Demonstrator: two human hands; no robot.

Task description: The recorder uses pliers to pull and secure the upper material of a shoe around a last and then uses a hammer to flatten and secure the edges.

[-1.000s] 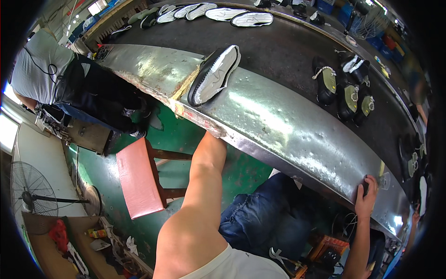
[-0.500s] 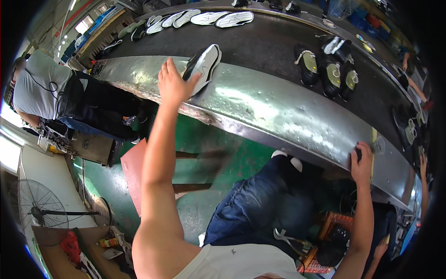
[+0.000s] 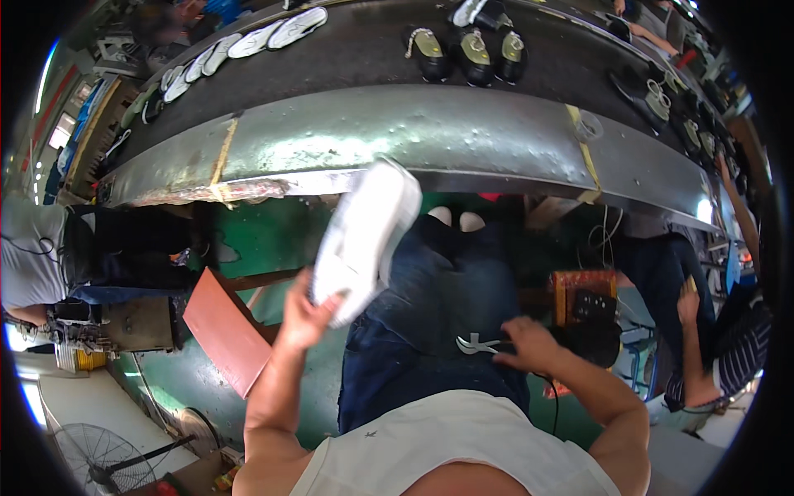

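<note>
My left hand grips a shoe at one end, thumb on its white sole. The shoe is tilted over my lap, sole up, its far end overlapping the bench edge; its upper is mostly hidden. My right hand is over my right thigh, thumb and fingers apart around the end of a silver scissor-like tool with curved ends. The tool appears to lie on my dark blue trousers. Whether the fingers touch it I cannot make out.
The metal bench edge runs across ahead of me. Behind it a dark belt carries white-soled shoes at left and green-black shoes at right. An orange crate stands at right. People work on both sides.
My left hand has taken the shoe off the metal bench and brought it over my lap. My right hand has left the bench edge and come down to the tool. The view has turned right.
</note>
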